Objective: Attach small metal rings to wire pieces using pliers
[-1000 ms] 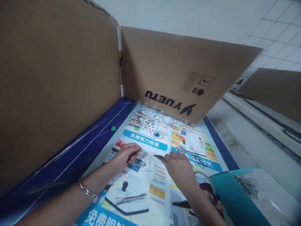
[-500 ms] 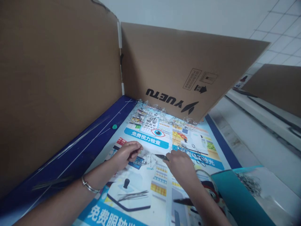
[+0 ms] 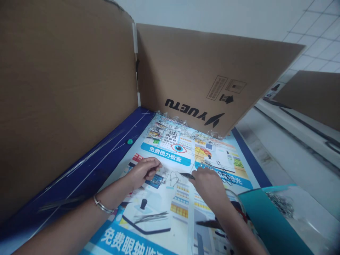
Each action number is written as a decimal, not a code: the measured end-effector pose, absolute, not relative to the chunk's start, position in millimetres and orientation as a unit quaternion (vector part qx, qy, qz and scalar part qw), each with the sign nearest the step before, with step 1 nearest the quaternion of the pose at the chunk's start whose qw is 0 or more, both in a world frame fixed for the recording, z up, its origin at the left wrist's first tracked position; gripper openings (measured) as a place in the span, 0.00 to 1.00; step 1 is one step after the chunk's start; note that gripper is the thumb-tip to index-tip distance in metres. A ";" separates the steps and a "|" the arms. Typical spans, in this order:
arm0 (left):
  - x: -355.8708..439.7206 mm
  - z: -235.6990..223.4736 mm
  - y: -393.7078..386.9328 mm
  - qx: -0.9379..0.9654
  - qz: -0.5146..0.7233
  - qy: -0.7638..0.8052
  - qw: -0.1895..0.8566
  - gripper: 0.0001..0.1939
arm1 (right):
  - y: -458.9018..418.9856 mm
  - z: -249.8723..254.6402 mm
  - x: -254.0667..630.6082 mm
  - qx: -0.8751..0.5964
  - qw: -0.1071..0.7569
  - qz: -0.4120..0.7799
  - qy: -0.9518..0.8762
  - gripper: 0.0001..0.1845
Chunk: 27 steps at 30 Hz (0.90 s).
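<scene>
My left hand point(image 3: 145, 171) is closed in a pinch at the middle of the printed sheet point(image 3: 186, 209). From its fingertips a thin bent wire piece point(image 3: 171, 178) of clear and silvery loops extends to the right; its fine detail is blurred. My right hand point(image 3: 208, 184) is wrapped round pliers point(image 3: 187, 175), whose dark pointed jaws face left toward the wire and whose handles are hidden in the palm. A small gap seems to lie between jaw tips and wire. Below the hands, several straight wires point(image 3: 151, 216) lie in a bundle.
Bent wire pieces point(image 3: 196, 135) line the base of the back cardboard panel point(image 3: 212, 78). Dark wire loops point(image 3: 225, 176) lie beyond my right hand. A teal-edged box point(image 3: 271, 216) with wire pieces stands at right. A dark pointed tool point(image 3: 208, 224) lies near my right forearm.
My right hand and the pliers have shifted slightly right, away from the wire piece. My left hand stays nearly in place, still pinching.
</scene>
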State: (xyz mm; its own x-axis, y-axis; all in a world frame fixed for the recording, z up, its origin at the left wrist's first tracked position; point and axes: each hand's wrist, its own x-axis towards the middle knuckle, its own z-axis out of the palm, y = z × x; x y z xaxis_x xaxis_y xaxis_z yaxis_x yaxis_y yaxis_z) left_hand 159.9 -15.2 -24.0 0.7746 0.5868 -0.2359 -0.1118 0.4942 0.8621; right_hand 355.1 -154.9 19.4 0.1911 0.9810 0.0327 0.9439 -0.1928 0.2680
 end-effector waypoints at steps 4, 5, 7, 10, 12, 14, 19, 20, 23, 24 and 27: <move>159.7 -25.2 -14.9 0.459 0.211 0.255 0.824 0.11 | -157.1 25.9 360.5 0.756 0.104 0.096 0.639 0.07; 159.6 -25.2 -14.9 0.460 0.210 0.254 0.824 0.11 | -157.4 28.7 361.2 0.746 0.100 0.098 0.651 0.07; 159.7 -24.7 -14.9 0.462 0.211 0.253 0.823 0.11 | -157.8 34.5 361.7 0.713 0.087 0.105 0.687 0.07; 159.8 -23.1 -15.2 0.464 0.213 0.257 0.821 0.10 | -158.0 39.5 360.6 0.669 0.068 0.111 0.732 0.07; 159.9 -22.1 -15.2 0.461 0.209 0.260 0.823 0.10 | -157.6 38.7 359.6 0.654 0.067 0.113 0.745 0.07; 159.8 -21.8 -14.9 0.457 0.206 0.263 0.825 0.10 | -157.0 35.1 358.7 0.643 0.074 0.117 0.754 0.05; 159.2 -22.6 -13.7 0.450 0.205 0.251 0.832 0.10 | -154.4 25.7 355.6 0.628 0.090 0.133 0.762 0.05; 159.2 -22.5 -13.7 0.449 0.204 0.251 0.833 0.10 | -153.9 24.7 354.9 0.627 0.091 0.133 0.762 0.05; 159.6 -22.1 -14.3 0.451 0.205 0.257 0.830 0.10 | -153.1 24.4 354.4 0.629 0.091 0.131 0.761 0.06; 159.8 -22.1 -14.5 0.454 0.207 0.258 0.828 0.10 | -153.2 25.1 354.9 0.631 0.088 0.131 0.760 0.06; 160.3 -22.7 -15.0 0.460 0.210 0.256 0.824 0.09 | -154.2 28.6 358.0 0.631 0.071 0.124 0.763 0.06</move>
State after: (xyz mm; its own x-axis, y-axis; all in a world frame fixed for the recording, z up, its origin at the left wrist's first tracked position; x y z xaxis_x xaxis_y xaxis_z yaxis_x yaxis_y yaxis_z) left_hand 160.3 -15.0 -22.7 0.7805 0.5819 -0.2286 -0.1104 0.4883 0.8657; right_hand 358.0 -154.2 28.6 -0.1939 0.9799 0.0478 0.9445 0.1733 0.2791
